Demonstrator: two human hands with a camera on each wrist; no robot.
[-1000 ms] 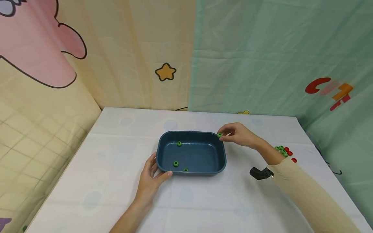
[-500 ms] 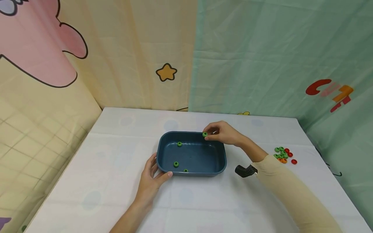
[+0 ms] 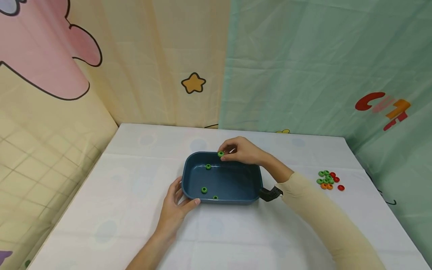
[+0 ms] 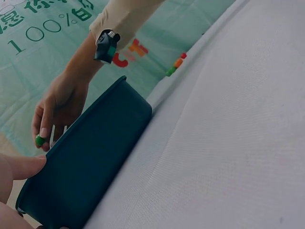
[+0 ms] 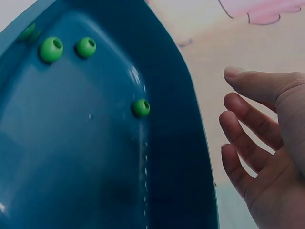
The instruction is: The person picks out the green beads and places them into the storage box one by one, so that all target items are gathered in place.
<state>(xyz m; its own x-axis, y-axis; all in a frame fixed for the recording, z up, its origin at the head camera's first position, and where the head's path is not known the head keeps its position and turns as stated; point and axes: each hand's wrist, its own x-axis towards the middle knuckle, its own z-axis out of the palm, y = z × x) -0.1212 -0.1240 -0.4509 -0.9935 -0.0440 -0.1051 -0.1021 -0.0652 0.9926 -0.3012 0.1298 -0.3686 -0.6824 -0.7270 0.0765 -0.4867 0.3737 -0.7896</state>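
A dark blue plastic tray (image 3: 221, 201) stands on the table, with three green beads inside: one green bead (image 3: 208, 166) towards the back, the others near the front left. My left hand (image 3: 173, 212) holds its front left corner, thumb along the front rim and fingers on the left side. Over the back rim, my right hand (image 3: 243, 150) pinches another green bead (image 3: 221, 154) between thumb and fingertip. The left wrist view also shows that held bead (image 4: 40, 140). In the right wrist view the right hand's fingers (image 5: 243, 133) appear beside the tray wall, the held bead out of sight.
On the right of the table lies a loose group of green beads (image 3: 329, 177), orange beads (image 3: 326, 186) and red beads (image 3: 336, 179). A black wrist camera (image 3: 271, 194) juts from the right sleeve, near the tray's right front corner. Printed curtains hang behind the table.
My right hand has moved left along the tray's back rim with the green bead, uncovering the orange beads on the right. The left hand and tray have stayed put.
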